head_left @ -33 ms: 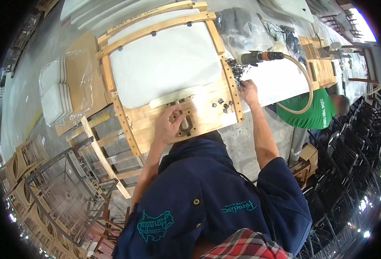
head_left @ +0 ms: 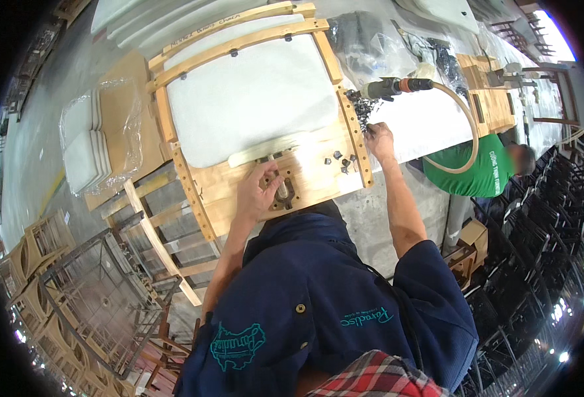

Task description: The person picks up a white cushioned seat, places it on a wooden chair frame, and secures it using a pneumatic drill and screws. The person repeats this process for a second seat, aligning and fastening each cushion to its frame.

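Observation:
A white padded panel (head_left: 255, 99) lies in a wooden jig (head_left: 212, 188) in front of me. At the jig's near edge a metal clamp (head_left: 285, 190) is fixed to the board. My left hand (head_left: 257, 188) rests beside it, its fingers curled against the clamp. A pale strip (head_left: 265, 148) lies between the clamp and the panel. To the right, my right hand (head_left: 379, 140) reaches into a pile of small dark fasteners (head_left: 365, 112), fingertips pinched together. What is between those fingertips is too small to tell. Several small black pieces (head_left: 345, 163) lie loose on the board.
A power tool (head_left: 381, 88) with a beige hose (head_left: 474, 122) lies right of the jig. Plastic-wrapped white pads (head_left: 87, 145) lie on cardboard at left. A person in a green shirt (head_left: 470, 165) is at right. A wooden pallet (head_left: 166, 245) stands lower left.

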Tool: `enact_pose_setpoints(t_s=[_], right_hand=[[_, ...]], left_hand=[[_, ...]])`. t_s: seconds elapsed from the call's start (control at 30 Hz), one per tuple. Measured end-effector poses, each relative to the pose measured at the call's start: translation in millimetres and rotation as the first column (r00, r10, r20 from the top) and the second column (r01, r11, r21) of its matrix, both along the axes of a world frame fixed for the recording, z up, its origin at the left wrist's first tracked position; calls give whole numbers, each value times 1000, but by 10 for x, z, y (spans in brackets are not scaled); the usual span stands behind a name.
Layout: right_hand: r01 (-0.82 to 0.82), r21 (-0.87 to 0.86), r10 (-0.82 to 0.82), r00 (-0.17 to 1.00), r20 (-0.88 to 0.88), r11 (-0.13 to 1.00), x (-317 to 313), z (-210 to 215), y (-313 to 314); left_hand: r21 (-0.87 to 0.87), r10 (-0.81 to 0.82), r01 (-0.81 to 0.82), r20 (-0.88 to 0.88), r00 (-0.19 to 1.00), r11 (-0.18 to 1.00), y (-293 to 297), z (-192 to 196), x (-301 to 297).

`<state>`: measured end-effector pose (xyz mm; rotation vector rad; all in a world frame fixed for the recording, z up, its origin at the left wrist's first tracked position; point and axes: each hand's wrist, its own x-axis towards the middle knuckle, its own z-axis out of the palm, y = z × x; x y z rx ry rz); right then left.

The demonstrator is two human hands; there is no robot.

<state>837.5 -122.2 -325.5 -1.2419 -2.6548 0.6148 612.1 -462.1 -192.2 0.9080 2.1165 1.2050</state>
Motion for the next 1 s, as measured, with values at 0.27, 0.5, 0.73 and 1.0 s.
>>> enact_pose_setpoints(t_s=[0.27,0.5,0.73,1.0], right_hand=[[147,-27,-148,987,-69,989,-25,-45,-92],[143,64,-142,990,-24,988,-68,-164,-120],[115,149,-106,992,-68,982,-37,-134,-111],[311,-45,-314,945,-95,949,-118,-28,-157]], left_hand=[[26,-63,64,-57,996,998,-14,-146,-46],[119,-29,30,-10,1000,992,-31,-216,-72],[67,-67,64,56,996,996,-92,-228,-103],[104,-64,50,129,990,993,-106,-139,-165]])
